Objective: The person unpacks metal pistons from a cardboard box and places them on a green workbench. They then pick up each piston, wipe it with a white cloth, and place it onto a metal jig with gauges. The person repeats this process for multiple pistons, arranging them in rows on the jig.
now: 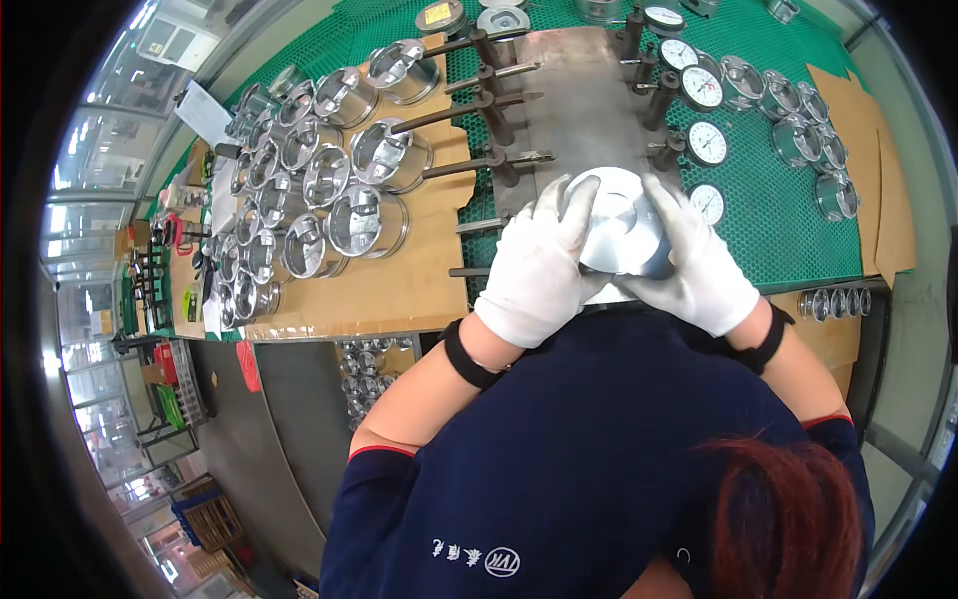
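Both my hands wear white gloves and close around a shiny silver piston [621, 235], its round flat top facing up. On its left side is my left hand [534, 270], fingers curved along the rim. My right hand [702, 268] grips the opposite side, with the thumb near its lower edge. The piston is at the near end of a grey steel plate [574, 85]; whether it touches the plate is hidden. Dial gauges [707, 143] on dark stands line the plate's right side. More stands [496, 115] with rods line its left side.
Many machined pistons [389, 155] stand on brown cardboard [399, 299] to the left. Several more pistons [798, 140] sit on the green mat [778, 245] to the right, beside another cardboard sheet [878, 180]. Further pistons [367, 374] show below the table's front edge.
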A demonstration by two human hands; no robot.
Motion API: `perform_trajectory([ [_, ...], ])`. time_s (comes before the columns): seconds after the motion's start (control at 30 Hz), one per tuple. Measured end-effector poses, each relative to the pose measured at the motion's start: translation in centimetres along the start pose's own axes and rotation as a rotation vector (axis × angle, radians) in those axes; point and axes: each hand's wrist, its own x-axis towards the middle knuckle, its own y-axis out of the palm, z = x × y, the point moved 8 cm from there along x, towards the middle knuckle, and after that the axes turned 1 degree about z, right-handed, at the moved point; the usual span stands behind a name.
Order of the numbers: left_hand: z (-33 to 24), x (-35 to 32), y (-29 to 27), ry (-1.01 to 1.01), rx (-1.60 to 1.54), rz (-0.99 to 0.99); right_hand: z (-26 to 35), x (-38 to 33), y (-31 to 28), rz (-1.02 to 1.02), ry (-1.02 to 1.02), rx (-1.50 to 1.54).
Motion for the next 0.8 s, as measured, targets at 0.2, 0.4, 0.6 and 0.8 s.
perform_trajectory([
  [0.2,1.7,1.3,1.7,0.025,-0.074,-0.061,-6.4,-5.4,5.0,0.337,0.756,0.725],
  [0.4,1.8,2.3,1.6,0.038,-0.119,-0.094,-6.6,-4.9,4.9,0.292,0.717,0.733],
  [0.6,1.5,2.4,1.3,0.000,-0.114,-0.083,-6.3,-4.7,4.8,0.293,0.748,0.708],
  [0.8,1.8,2.3,1.7,-0.020,-0.128,-0.076,-6.9,-4.7,4.7,0.273,0.681,0.595],
])
